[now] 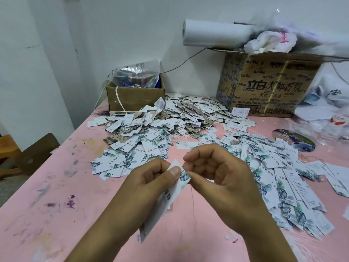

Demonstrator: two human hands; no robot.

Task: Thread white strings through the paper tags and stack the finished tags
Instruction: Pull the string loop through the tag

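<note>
Paper, flat and leaf-printed: a rectangular tag (183, 176) is pinched by the left hand (151, 184). Beside it a thin string (193, 203), dangling below, is seemingly nipped by the curled right hand (219, 174). Beyond the grip, loose tags (170, 120) are heaped on a scuffed pink table (56, 186).

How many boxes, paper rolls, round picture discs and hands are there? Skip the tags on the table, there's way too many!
Cardboard boxes: 2 (small open box, big printed box)
White paper roll: 1
Round picture disc: 1
Hands: 2 (left hand holding a tag, right hand pinching a string)
Total: 6
</note>
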